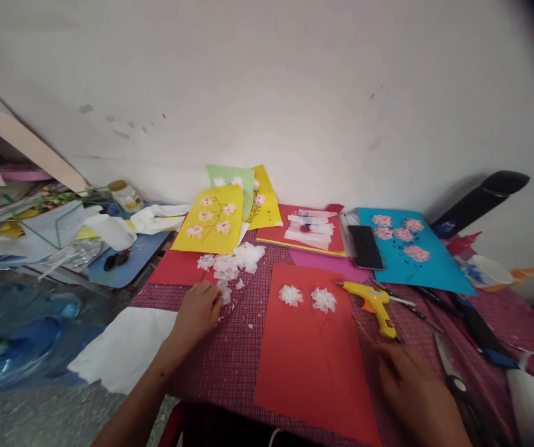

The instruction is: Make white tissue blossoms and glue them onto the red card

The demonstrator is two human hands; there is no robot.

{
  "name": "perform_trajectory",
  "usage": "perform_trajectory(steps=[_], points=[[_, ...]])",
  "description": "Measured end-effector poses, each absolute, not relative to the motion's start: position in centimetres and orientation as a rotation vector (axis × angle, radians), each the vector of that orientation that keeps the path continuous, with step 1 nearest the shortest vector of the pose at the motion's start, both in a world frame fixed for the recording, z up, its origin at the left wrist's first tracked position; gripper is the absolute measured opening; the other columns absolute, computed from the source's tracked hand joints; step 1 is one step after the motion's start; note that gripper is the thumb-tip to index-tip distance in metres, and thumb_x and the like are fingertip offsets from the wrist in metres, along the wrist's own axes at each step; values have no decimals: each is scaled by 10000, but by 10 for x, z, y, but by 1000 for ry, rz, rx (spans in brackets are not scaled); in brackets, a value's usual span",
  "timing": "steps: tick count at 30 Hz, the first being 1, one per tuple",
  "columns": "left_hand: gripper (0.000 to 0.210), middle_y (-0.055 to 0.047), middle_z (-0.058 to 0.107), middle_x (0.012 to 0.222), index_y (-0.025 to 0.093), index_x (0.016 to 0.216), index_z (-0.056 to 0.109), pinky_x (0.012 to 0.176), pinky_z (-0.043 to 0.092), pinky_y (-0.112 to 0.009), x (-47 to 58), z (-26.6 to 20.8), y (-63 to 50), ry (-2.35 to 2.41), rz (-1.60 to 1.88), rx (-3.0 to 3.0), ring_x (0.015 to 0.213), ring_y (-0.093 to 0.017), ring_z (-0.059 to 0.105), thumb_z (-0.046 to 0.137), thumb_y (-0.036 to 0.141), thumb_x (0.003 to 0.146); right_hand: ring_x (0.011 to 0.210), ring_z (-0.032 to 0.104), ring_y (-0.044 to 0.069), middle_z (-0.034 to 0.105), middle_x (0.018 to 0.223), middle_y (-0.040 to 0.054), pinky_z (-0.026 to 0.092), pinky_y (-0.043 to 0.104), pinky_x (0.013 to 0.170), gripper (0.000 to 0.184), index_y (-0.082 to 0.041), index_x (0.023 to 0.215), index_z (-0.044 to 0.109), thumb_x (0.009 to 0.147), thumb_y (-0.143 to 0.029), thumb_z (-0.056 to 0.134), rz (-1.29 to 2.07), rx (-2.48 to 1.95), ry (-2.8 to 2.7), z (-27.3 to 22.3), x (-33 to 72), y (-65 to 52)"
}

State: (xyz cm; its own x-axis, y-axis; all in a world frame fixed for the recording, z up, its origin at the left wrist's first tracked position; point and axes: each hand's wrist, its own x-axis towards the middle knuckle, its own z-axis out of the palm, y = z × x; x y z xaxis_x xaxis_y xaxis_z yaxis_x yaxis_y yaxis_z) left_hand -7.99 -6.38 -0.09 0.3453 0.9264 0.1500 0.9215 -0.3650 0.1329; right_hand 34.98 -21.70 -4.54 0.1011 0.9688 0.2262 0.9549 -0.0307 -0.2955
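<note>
My left hand (200, 310) rests at the left part of the table with its fingers curled together. Its fingertips meet a white tissue paper piece (225, 292) at the near end of a loose heap of tissue paper flowers (226, 264). A red sheet (311, 366) lies before me with two white tissue flowers (324, 300) on it and faint stem lines. Beside the sheet's right edge is my right hand (409, 379), blurred, its fingertips partly hidden. Just beyond that hand lies a yellow hot glue gun (373, 302), nozzle pointing left over the sheet.
Flower pictures on yellow (211, 217) and blue paper (416, 261) stand or lie toward the wall, near a black phone (364, 246). Scissors (457, 385) and a white bowl (485, 273) are at right. White paper (125, 347) overhangs the left edge, above water bottles (29, 347).
</note>
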Motion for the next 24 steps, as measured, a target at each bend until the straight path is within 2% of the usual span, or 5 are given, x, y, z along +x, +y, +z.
perform_trajectory(steps=[4,7,14,18,24], points=[[203,-60,662,855,199,827,626,807,465,-357,-85,12,-76,1645,473,2545,843,-234,617,474,249,953,970,693,277,728,1060,127,535,414,882,225,-201,1010,658,914,-232,456,62,-1989,-1873,-47,346,-216],[217,-70,699,954,204,949,655,860,470,-379,-93,12,-79,1652,664,2535,918,-253,636,468,313,968,957,690,270,721,1034,132,534,405,874,231,-181,999,661,918,-194,445,49,-1967,-1892,-42,343,-213],[260,-69,728,999,208,990,668,873,509,-368,-97,-6,-75,1652,680,2449,945,-250,678,462,364,957,957,676,273,713,1038,122,531,397,846,234,-174,1002,671,925,-152,452,-20,-2065,-1906,-32,342,-199],[257,-45,735,932,224,938,676,822,533,-353,-83,-6,-84,1604,737,2421,870,-236,697,487,399,948,944,671,277,703,1022,131,527,396,833,234,-153,999,675,924,-123,456,-23,-2105,-1935,-30,341,-194],[198,-10,726,895,252,920,672,779,546,-309,-60,-12,-106,1399,760,2398,835,-199,692,523,377,958,926,653,258,695,979,113,501,376,844,200,-179,965,663,968,-229,470,-13,-2071,-1874,-20,348,-193]])
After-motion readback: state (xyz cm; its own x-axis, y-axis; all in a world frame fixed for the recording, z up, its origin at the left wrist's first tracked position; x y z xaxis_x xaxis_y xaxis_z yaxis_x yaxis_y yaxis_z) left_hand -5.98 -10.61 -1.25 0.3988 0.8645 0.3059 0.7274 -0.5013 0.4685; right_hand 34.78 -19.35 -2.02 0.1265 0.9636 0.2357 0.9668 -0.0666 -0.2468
